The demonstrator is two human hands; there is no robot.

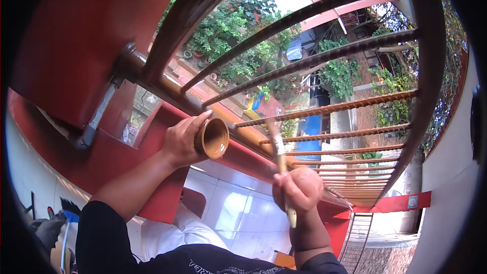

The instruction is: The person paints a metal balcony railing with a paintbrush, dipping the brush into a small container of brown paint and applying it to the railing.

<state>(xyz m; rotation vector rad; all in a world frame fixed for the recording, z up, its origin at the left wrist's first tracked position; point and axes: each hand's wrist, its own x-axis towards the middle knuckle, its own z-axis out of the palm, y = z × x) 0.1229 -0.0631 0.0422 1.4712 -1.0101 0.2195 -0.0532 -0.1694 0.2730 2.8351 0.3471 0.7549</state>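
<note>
My left hand (181,141) is wrapped round a small brown cup (213,139), tilted so its open mouth faces me, with glossy brown liquid inside. In my right hand (300,189) is a paintbrush (280,160), gripped by its pale handle with the bristles pointing up. The bristle end overlaps one of the thin ribbed bars (329,112) of a brown metal railing (431,61) in this view. Beneath the cup and brush runs the railing's lower rail (248,131), along a red ledge.
A red wall (71,30) rises on the left, with a pale, patchy metal post (99,113) near it. White floor tiles (228,205) lie below. Beyond the bars, a yard with green plants (223,30) drops away. A blue-edged broom (71,215) stands at lower left.
</note>
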